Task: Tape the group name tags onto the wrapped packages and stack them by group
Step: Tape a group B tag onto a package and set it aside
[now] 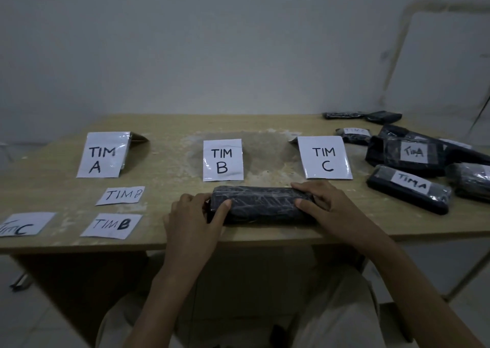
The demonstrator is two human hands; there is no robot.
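Both hands on an untagged package; the task looks partway done.
Each end of the dark wrapped package [261, 207] is clamped in a grip, by the left hand [195, 215] and the right hand [326, 204]; it lies without a tag at the near edge of the table [169, 130], just before the TIM B sign [223, 160]. Three loose tags [112, 225] wait at left, two TIM B and one TIM C. At right, tagged packages [409, 192] lie in a heap, at least two marked TIM A. None is stacked by the signs yet, so sorting remains, I judge.
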